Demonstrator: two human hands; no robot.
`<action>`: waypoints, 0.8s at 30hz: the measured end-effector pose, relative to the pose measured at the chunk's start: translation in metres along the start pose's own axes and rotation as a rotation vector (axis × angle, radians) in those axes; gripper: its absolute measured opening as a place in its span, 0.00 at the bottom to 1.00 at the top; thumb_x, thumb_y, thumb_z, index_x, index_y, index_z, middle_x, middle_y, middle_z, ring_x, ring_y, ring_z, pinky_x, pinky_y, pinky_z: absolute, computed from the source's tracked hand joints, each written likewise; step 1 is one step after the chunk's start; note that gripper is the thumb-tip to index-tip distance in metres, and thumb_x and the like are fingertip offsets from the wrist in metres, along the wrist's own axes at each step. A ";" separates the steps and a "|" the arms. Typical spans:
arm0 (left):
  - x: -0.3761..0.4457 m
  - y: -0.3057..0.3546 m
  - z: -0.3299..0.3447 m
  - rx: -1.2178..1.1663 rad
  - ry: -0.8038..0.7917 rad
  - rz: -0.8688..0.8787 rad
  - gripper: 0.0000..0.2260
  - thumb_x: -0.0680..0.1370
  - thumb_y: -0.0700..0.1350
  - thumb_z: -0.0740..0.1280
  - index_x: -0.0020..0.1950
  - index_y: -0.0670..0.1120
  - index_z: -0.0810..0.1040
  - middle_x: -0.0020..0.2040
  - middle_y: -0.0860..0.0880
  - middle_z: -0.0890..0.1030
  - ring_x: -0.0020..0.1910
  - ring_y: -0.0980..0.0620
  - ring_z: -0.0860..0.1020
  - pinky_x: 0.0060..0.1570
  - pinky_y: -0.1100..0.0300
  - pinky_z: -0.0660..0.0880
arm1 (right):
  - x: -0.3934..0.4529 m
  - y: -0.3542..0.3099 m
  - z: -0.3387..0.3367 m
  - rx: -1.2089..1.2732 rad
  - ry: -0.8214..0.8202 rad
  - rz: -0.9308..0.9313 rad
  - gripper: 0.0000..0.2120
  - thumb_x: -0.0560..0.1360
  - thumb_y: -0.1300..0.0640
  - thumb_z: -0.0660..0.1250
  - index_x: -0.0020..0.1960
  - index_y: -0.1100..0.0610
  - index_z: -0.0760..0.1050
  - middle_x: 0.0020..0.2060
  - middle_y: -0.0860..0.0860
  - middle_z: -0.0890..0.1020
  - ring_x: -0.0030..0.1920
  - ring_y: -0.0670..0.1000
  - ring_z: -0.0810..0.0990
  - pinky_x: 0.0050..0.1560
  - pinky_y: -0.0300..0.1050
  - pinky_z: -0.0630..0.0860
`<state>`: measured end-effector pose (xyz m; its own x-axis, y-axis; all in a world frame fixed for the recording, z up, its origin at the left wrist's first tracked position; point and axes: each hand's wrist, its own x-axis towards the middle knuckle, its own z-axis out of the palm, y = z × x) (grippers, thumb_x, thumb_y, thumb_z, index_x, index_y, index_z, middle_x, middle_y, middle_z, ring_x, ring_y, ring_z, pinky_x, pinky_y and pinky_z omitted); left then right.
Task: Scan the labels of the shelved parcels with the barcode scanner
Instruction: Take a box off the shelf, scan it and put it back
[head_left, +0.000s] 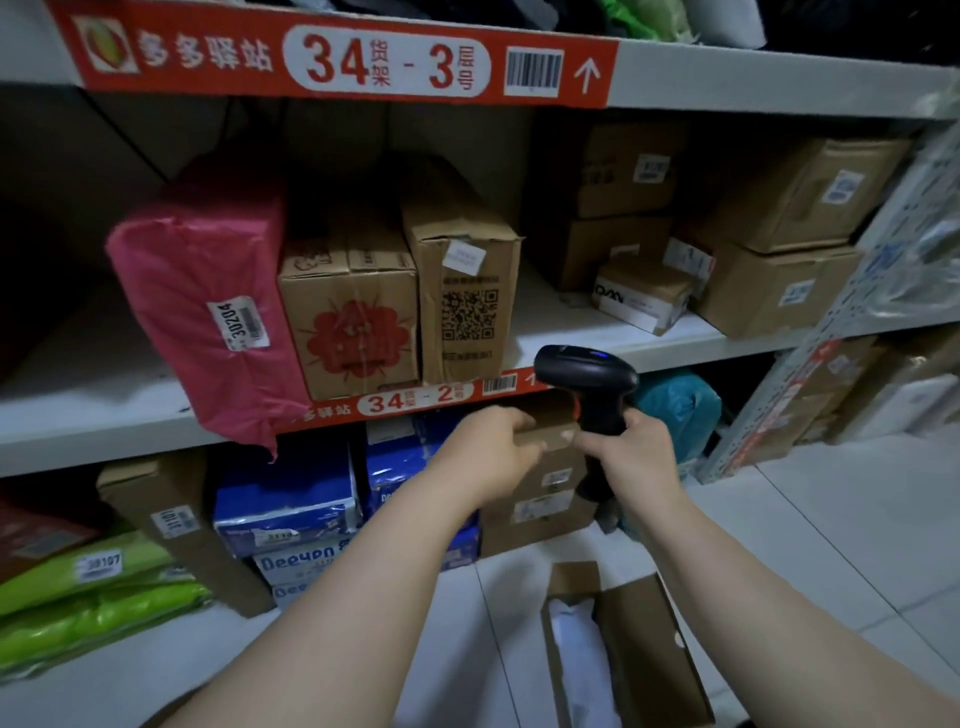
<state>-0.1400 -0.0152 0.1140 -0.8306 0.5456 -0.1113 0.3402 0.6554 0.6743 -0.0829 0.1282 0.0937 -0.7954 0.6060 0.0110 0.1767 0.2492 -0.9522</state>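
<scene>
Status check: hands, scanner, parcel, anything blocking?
Right hand grips barcode scanner, head up. Left hand holds small brown box below the 34-2 shelf edge. Nothing blocking.

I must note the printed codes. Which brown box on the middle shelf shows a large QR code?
The tall box, right of the box with the red flower print; the others carry only small white labels.

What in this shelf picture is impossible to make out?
Head view:
- Small brown box: its top hidden under the left hand.
- Its labels: print too small and blurred.
- Barcode scanner trigger: covered by the right hand.
- Green bags: cut off by the left edge.
</scene>
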 end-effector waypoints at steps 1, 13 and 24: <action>0.003 -0.002 -0.006 -0.037 0.039 -0.008 0.20 0.79 0.50 0.64 0.71 0.48 0.71 0.69 0.50 0.74 0.66 0.51 0.72 0.61 0.59 0.69 | 0.003 -0.004 0.002 0.062 -0.001 0.015 0.11 0.66 0.62 0.76 0.44 0.59 0.76 0.37 0.53 0.80 0.40 0.53 0.79 0.36 0.43 0.72; 0.044 -0.021 -0.028 -0.389 0.606 -0.122 0.25 0.79 0.43 0.64 0.75 0.49 0.61 0.70 0.51 0.66 0.63 0.50 0.73 0.61 0.56 0.73 | 0.060 -0.007 0.040 0.611 -0.079 0.034 0.12 0.68 0.71 0.71 0.49 0.61 0.79 0.40 0.50 0.84 0.44 0.47 0.84 0.47 0.43 0.77; 0.064 -0.015 -0.016 -0.446 0.718 -0.146 0.31 0.75 0.43 0.66 0.76 0.51 0.60 0.68 0.54 0.67 0.64 0.52 0.71 0.60 0.53 0.74 | 0.078 -0.018 0.081 0.588 -0.173 -0.090 0.13 0.67 0.73 0.70 0.46 0.58 0.77 0.32 0.46 0.82 0.38 0.45 0.82 0.42 0.43 0.77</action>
<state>-0.2049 0.0016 0.1082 -0.9816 -0.0898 0.1684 0.1280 0.3444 0.9300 -0.1950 0.1096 0.0870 -0.8836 0.4582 0.0961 -0.2050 -0.1943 -0.9593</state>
